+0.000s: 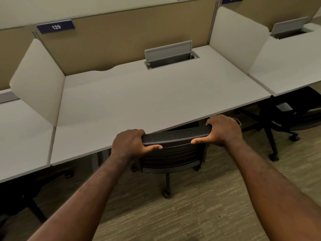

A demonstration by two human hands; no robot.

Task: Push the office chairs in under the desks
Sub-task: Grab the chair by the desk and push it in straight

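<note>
While the black mesh chair (175,148) is held by the top rail of its backrest, it is kept square to the white surface (147,98) numbered 139. The left hand (129,145) is closed round the left end of the rail, fingers curled over the far side and thumb laid along the near face; the right hand (223,130) is closed on the right end in the same manner. A grip at both ends is judged to be chosen so that the chair can be steered straight on its castors rather than swivelling. The seat is hidden beneath the front edge, and the backrest stands just beside that edge, so the chair appears nearly home. One castor leg (167,186) is seen trailing on the carpet (199,206). A second chair (284,117) stands partly out from under the neighbouring desk to the right, apparently yet to be pushed in.
</note>
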